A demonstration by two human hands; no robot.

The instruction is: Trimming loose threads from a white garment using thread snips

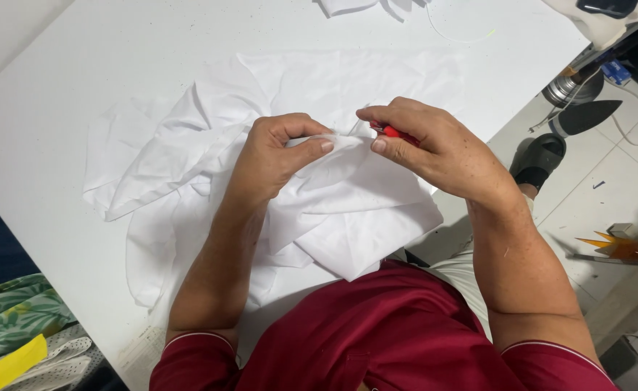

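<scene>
A crumpled white cloth (188, 145) lies spread over the white table (58, 87), its near part hanging off the front edge. My left hand (279, 148) pinches a raised fold of this cloth between thumb and fingers. My right hand (427, 141) is closed on a small red tool (395, 132), whose tip meets the same fold right beside my left thumb. Only a short red part of the tool shows between my fingers. Both hands sit close together above the cloth's middle.
More white fabric (348, 6) and a thin cord (456, 32) lie at the table's far edge. Right of the table, on the tiled floor, are a clothes iron (586, 116), a dark sandal (539, 159) and orange scraps (623, 246). Patterned green fabric (11, 311) lies at the lower left.
</scene>
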